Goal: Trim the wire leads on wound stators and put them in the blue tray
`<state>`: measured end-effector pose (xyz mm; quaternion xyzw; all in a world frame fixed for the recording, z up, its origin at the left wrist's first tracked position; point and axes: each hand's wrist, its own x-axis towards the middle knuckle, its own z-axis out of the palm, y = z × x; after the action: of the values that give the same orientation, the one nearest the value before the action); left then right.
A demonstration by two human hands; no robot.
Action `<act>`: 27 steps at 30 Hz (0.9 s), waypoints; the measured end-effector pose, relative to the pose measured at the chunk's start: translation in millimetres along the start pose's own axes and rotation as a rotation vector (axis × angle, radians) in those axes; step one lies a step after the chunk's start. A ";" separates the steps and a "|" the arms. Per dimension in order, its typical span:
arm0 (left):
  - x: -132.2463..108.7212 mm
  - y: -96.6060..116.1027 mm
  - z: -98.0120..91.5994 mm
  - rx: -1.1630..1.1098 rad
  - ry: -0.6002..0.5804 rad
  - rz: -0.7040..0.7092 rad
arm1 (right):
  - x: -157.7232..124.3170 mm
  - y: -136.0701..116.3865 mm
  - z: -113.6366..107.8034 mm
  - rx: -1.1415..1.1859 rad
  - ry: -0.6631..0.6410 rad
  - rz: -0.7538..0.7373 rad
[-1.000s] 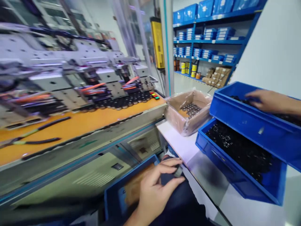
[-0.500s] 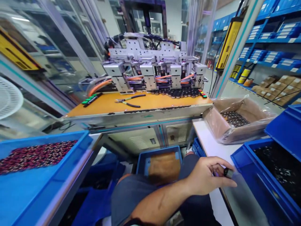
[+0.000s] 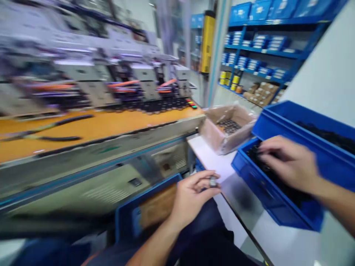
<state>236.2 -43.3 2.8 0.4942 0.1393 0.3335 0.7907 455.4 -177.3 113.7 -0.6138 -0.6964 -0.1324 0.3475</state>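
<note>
Right hand [image 3: 288, 162], fingers curled among black parts [image 3: 291, 193] in lower blue bin [image 3: 266, 195], centre right; grip unclear. Left hand [image 3: 191, 194], bottom centre, just left of bin, pinches small cylinder [image 3: 213, 181].

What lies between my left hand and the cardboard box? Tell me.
Head view: only bare white table lies between the left hand, pinching a small part, and the cardboard box.
</note>
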 end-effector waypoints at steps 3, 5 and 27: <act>3.3 -0.4 -0.7 0.131 0.025 0.034 | -16.9 -17.4 35.9 0.264 -0.022 -0.107; 3.8 -2.6 0.4 0.248 0.032 0.073 | -21.3 -20.1 62.4 0.381 0.021 -0.147; -9.4 -11.0 14.1 0.382 0.081 0.152 | -33.2 -8.3 78.6 0.212 0.122 -0.394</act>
<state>241.3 -62.4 -1.1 0.6304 0.1940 0.3793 0.6489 422.5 -156.3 37.4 -0.4169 -0.7904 -0.1606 0.4192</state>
